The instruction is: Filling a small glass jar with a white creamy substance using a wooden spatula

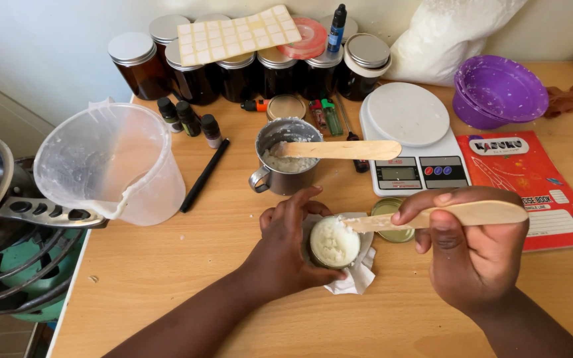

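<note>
Nearest the camera, the left hand (pixel 286 248) wraps around a small jar (pixel 334 242) of white cream resting on tissue (pixel 356 278); the right hand (pixel 472 255) pinches a wooden stick (pixel 439 217) whose tip touches the cream. Beyond stand a metal cup (pixel 285 159), a white scale (pixel 409 136) and dark jars (pixel 247 73).
</note>
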